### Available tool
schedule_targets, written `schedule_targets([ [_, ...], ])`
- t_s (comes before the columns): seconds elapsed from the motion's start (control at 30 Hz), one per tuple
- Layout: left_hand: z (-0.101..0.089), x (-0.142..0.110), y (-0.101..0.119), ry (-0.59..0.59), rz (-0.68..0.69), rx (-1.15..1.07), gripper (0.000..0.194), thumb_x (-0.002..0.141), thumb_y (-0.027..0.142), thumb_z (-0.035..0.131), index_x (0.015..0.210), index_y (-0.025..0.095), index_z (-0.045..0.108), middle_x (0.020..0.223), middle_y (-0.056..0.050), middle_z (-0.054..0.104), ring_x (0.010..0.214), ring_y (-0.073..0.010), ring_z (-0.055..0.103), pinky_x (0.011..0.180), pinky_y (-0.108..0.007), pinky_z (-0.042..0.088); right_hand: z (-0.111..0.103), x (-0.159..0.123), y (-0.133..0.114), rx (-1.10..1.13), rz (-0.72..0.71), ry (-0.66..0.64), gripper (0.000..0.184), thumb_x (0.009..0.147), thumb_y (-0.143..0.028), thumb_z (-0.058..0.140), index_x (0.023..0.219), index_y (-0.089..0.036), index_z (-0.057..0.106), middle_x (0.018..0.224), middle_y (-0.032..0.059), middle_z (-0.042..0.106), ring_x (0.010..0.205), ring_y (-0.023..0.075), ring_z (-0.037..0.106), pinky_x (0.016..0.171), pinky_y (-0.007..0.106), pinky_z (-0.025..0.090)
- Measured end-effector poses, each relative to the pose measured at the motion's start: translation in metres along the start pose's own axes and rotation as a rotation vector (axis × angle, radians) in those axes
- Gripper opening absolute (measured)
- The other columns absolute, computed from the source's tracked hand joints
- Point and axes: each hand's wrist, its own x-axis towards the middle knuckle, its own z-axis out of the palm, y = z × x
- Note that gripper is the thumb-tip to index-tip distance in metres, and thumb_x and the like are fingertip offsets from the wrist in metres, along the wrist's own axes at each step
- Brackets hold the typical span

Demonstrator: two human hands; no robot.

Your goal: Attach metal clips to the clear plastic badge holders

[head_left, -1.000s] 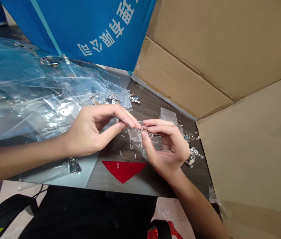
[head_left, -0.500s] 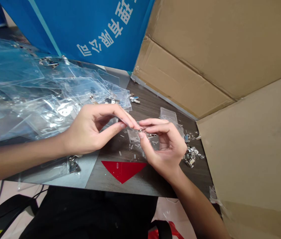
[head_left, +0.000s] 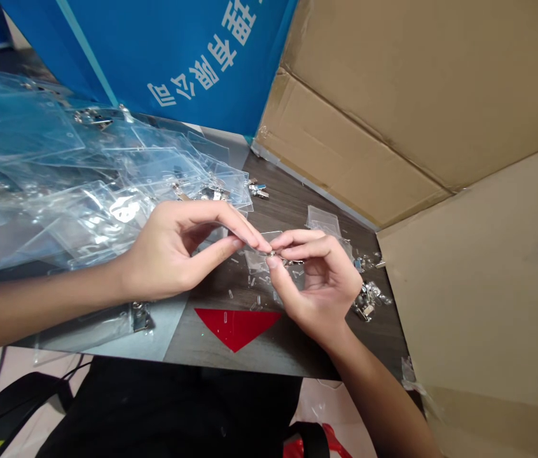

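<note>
My left hand (head_left: 173,251) is closed, thumb and fingers pinching a thin clear plastic badge holder (head_left: 258,250) seen nearly edge-on. At its fingertips my right hand (head_left: 321,277) grips a small metal badge clip (head_left: 292,262) between thumb and fingers. A round metal snap (head_left: 272,254) shows where the fingertips of both hands meet. Whether the clip's strap passes through the holder is hidden by the fingers. Under the hands lies more clear plastic (head_left: 255,261), with several tiny clear slivers (head_left: 259,299) scattered around it.
A large heap of clear badge holders (head_left: 164,166) with clips covers the left. Loose metal clips (head_left: 368,300) lie at right, beside clear holders (head_left: 324,219). A red triangle (head_left: 237,327) lies near the front edge. A blue printed panel (head_left: 154,44) and cardboard (head_left: 369,95) stand behind.
Both hands' fingertips have shifted very slightly right and down, still pinched together at the snap. Everything else on the table stays where it was.
</note>
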Motion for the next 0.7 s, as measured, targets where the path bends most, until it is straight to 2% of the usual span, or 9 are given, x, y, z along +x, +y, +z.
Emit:
schedule_targets([
  [0.2,0.0002,-0.0029,-0.0012,0.006,0.020,0.068,0.028,0.100,-0.002,0.068,0.103,0.021,0.083,0.100,-0.005,0.089,0.094,-0.0183,0.086,0.084,-0.030,0.071,-0.0001,0.0003,0.0004,-0.085,-0.047,0.011,0.019,0.096,-0.009,0.078,0.100,-0.025,0.069,0.099,0.0041,0.083,0.088,0.0209,0.084,0.077,0.039,0.073],
  [0.5,0.0035,-0.0076,-0.0028,0.057,0.033,0.113,0.027,0.102,0.002,0.066,0.104,0.024,0.081,0.100,-0.003,0.088,0.094,-0.0201,0.085,0.083,-0.036,0.069,-0.0004,-0.0014,0.0008,-0.043,-0.037,-0.004,0.022,0.097,-0.005,0.078,0.105,-0.025,0.073,0.106,0.0061,0.087,0.095,0.0230,0.088,0.083,0.042,0.076],
  [0.7,0.0040,-0.0093,-0.0028,0.067,0.019,0.098,0.028,0.102,0.001,0.067,0.107,0.025,0.082,0.102,-0.001,0.088,0.096,-0.0190,0.085,0.086,-0.035,0.069,-0.0002,-0.0015,-0.0008,-0.037,-0.037,-0.015,0.022,0.097,-0.005,0.078,0.106,-0.025,0.073,0.107,0.0066,0.087,0.098,0.0241,0.089,0.084,0.043,0.077],
])
